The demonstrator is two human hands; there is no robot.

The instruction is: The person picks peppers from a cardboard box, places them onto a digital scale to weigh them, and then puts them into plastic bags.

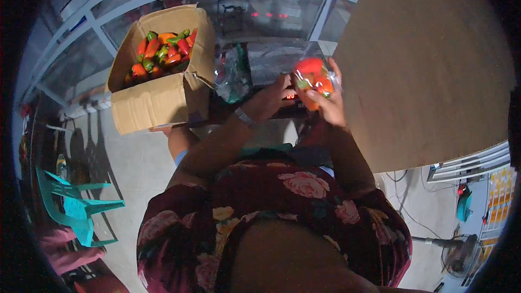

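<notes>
My right hand point(331, 103) grips a clear plastic bag of red, orange and green peppers point(313, 75), thumb across its front and fingers behind. Just left of the bag is my left hand point(272, 95), a band on its wrist; whether its fingertips touch the plastic is unclear. Beneath the hands sits a dark digital scale point(299, 112) with a lit red display, partly covered by the left hand and the bag. An open cardboard box point(148, 103) at the left holds many loose peppers point(165, 53) in the same colours.
Clear plastic bags point(232, 75) lie between box and scale. A glass display case point(268, 0) stands behind. A broad brown board point(423, 69) fills the right side. On the tiled floor are a turquoise plastic chair point(77, 207), and, lower right, cables and a fan point(460, 254).
</notes>
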